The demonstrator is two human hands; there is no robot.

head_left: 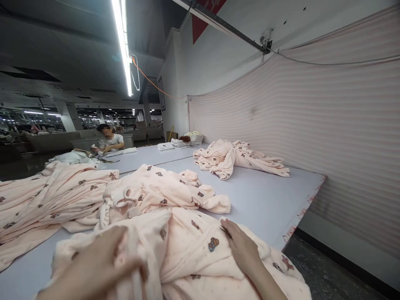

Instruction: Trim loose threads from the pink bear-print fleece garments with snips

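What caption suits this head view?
Both hands, left hand and right hand, rest on a pink bear-print garment on a table.

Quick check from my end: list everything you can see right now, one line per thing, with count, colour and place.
near garment: one, pale pink with small bear prints, front edge of table, under both hands
garment heap: one pile, same pink print, left and centre of table
far garment: one bundle, same pink print, far right of table
folded stacks: a few, white and cream, far end of table
table: one, pale grey, fills the middle
striped cloth: one, pink and white, hung along right wall
co-worker: one, white top, seated far left
left hand: gripping near garment
right hand: flat on near garment
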